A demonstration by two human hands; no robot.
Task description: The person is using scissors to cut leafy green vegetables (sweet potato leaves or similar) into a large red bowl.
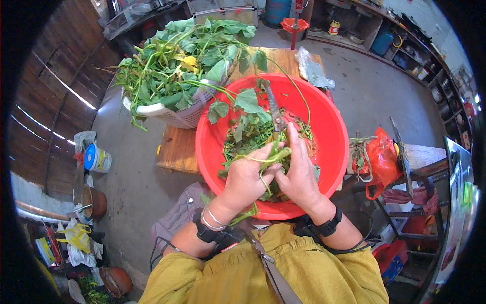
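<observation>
My left hand point(246, 178) is closed around green leafy vine stems point(279, 156) above a red plastic basin point(340, 140). Against the same stems, from the right, rests my right hand point(302, 176), with its index finger stretched upward. A rusty metal blade point(274, 106), perhaps part of scissors or a knife, points away from me just beyond my fingers; how it is held is hidden. Cut leaves and stems point(243, 140) lie in the basin. At the upper left, a white plastic basket point(167, 116) is heaped with leafy vines point(182, 64), some trailing over the basin.
Basket and basin stand on a low wooden table point(178, 152). A cleaver-like blade point(318, 74) and a clear bag lie at its far edge. To the right are a red plastic bag point(381, 163) and a metal rack. A white bucket with a blue lid point(97, 157) stands left on the floor.
</observation>
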